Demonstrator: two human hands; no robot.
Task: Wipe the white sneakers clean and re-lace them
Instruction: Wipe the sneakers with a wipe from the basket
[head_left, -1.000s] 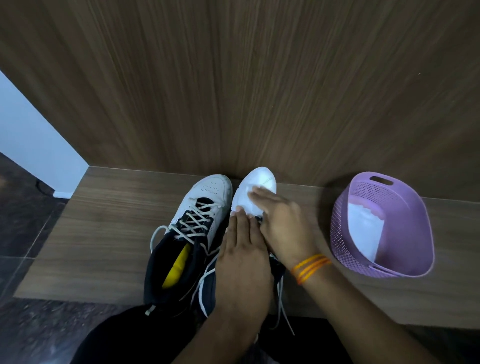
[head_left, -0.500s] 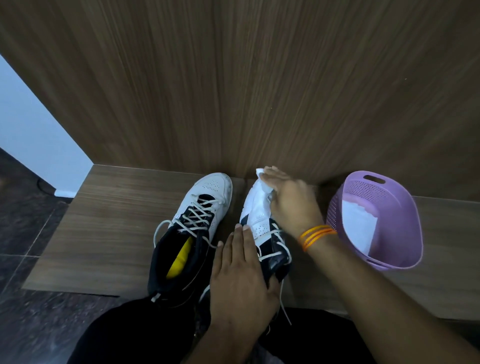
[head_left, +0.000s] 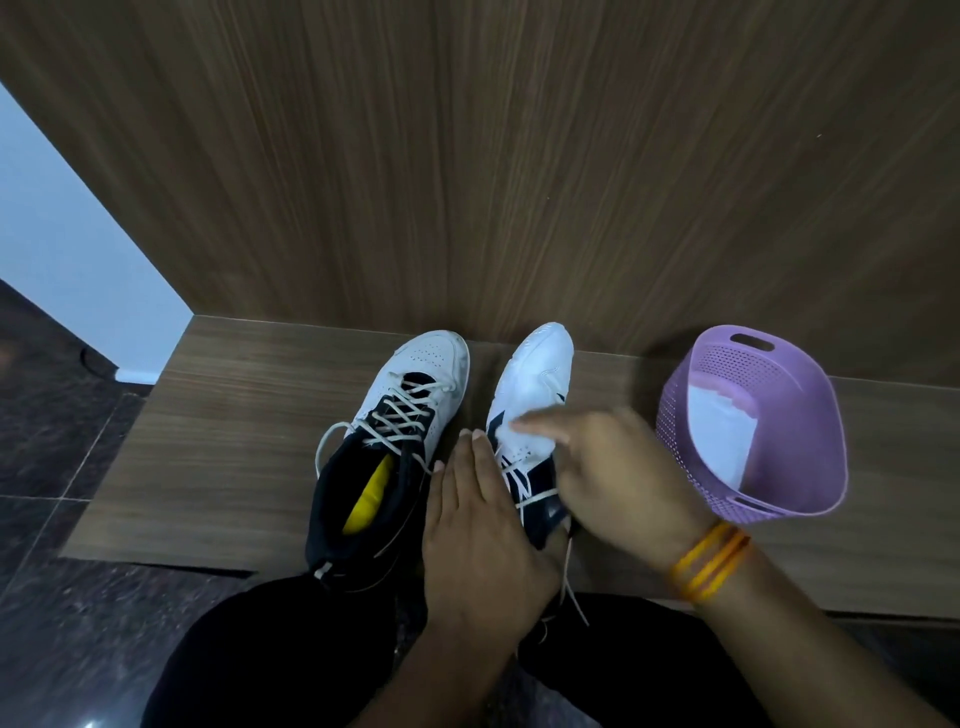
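**Wipe at midfoot, toe cap straight ahead**

Our right-hand sneaker (head_left: 540, 374) stands on the bench (head_left: 234, 441) with its long axis running away from us. Its toe is at the wooden wall panel (head_left: 519, 156) and its heel is toward our knees.

Our right hand (head_left: 618, 478) reaches in from the sneaker's outer side. Its fingers are straight, blurred and pressing a white wipe (head_left: 524, 441) onto the upper. There is no closed grip, and the thumb is hidden. Our left hand (head_left: 483, 530) lies flat and open over the sneaker's collar, steadying it.

From the wipe, the toe cap lies forward along that axis, and the right hand is the nearer one. We judge lengthwise strokes suit best.

Room is tight:
- The left-hand sneaker (head_left: 421, 374) sits just beside the inner side.
- The purple basket (head_left: 675, 431) stands near the outer side.
- The panel closes off the space beyond the toe.
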